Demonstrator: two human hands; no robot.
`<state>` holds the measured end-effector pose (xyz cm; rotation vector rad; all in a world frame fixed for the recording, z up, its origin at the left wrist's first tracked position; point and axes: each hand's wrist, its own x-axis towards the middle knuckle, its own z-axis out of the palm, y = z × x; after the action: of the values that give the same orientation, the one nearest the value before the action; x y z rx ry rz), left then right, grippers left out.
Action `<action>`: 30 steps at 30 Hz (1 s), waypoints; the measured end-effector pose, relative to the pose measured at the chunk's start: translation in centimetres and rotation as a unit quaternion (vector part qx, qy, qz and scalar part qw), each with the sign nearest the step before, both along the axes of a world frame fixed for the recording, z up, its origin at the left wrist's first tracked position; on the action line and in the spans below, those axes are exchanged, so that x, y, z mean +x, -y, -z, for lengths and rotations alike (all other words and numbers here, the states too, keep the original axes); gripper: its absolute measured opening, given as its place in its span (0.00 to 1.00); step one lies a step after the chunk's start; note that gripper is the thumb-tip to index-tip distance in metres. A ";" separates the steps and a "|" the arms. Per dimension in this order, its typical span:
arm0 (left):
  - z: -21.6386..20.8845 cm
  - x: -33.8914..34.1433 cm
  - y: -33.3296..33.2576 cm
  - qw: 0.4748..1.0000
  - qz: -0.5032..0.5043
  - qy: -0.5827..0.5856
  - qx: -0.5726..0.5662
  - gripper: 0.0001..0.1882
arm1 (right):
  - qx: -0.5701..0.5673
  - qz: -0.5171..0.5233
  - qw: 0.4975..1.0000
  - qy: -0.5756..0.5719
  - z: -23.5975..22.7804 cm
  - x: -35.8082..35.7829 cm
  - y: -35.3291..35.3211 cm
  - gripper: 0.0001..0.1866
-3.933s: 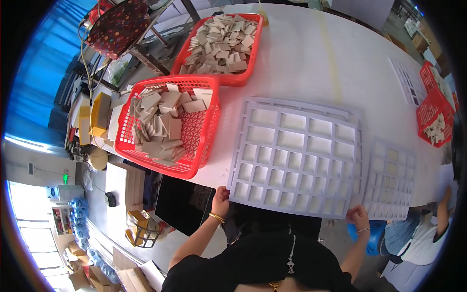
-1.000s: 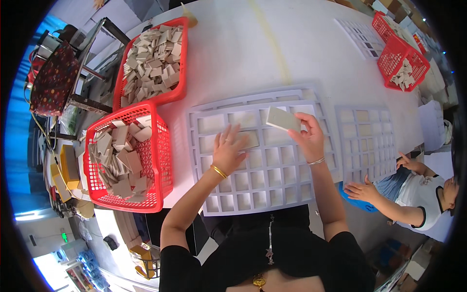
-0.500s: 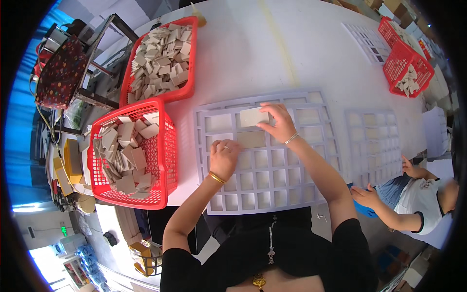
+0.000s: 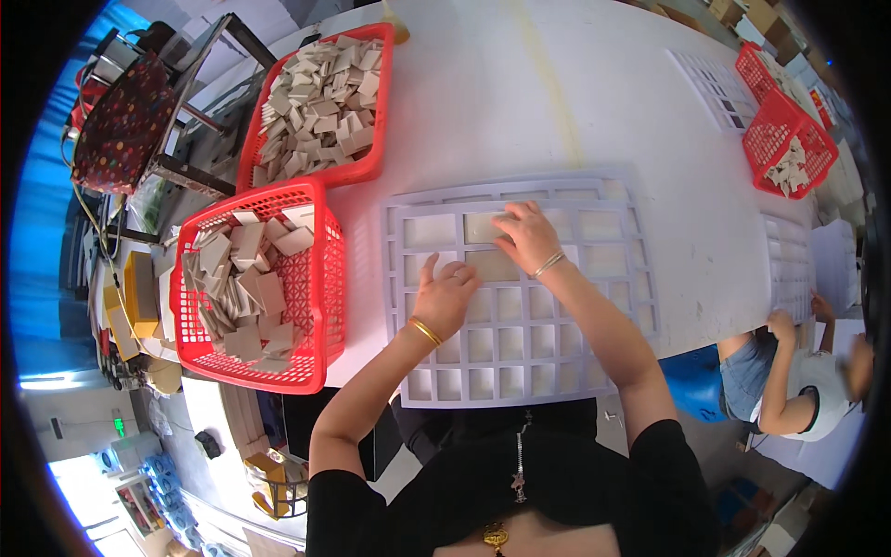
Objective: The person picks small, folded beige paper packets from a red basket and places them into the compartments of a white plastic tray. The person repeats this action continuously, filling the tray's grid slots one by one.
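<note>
Now the right hand (image 4: 525,237) lies flat on a beige tile (image 4: 484,227) in the top row of the pale grid tray (image 4: 520,371), pressing it into its cell; a second ago that tile was held above the tray in the fingers, half a second ago it hung just over the top row. The grasp has been let go, and the palm and fingers only bear down. The left hand (image 4: 445,295) has shifted slightly toward a second tile (image 4: 492,267) one row lower and rests beside it, fingers loosely curled, holding nothing. So two cells look filled and the rest bare.

The right fingers cover the tile's right edge, so I cannot tell whether it sits flush. More tiles lie heaped in two red baskets (image 4: 320,334) on the table (image 4: 520,102).
</note>
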<state>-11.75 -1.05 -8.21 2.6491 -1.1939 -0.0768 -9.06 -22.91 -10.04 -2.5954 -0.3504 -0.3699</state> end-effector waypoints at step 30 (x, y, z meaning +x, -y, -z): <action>-2.0 33.3 -9.3 0.957 -0.271 -0.016 0.099 0.34 | -0.143 0.026 0.987 -0.064 -0.5 -1.6 -3.8 0.23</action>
<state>21.55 8.27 -6.24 3.0347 -0.4316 -0.1489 -10.70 -19.09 -9.51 -2.8959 -0.3086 -0.1782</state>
